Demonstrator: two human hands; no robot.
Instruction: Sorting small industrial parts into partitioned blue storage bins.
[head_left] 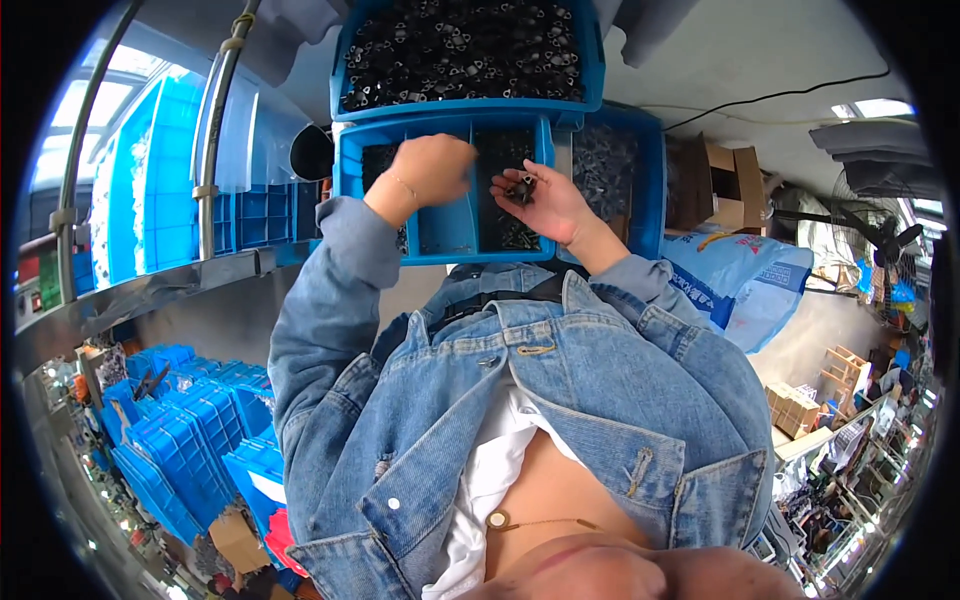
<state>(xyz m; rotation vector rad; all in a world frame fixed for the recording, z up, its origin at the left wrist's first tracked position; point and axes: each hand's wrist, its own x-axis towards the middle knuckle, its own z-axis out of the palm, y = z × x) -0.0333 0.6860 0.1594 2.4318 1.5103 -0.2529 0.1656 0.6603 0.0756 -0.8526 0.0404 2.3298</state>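
My left hand (pixel 428 172) hovers over the left part of a blue divided bin (pixel 345 172), back of the hand up. Its fingers are curled together and slightly blurred, so whatever is between them is hidden. Palm up beside it, my right hand (pixel 556 208) cups a few small dark metal parts (pixel 520 188) in its bent fingers. Below that hand, a compartment of the bin holds more small dark pieces (pixel 515 232). Just beyond stands a larger blue bin (pixel 460 106) heaped with black and silvery clip-like parts (pixel 450 50).
A third blue bin (pixel 650 190) with grey parts sits to the right, near an open cardboard box (pixel 725 180) and a blue plastic bag (pixel 740 280). Metal poles (pixel 210 150) rise at the left. Stacked blue crates (pixel 185 430) stand at the lower left; a fan (pixel 885 235) is far right.
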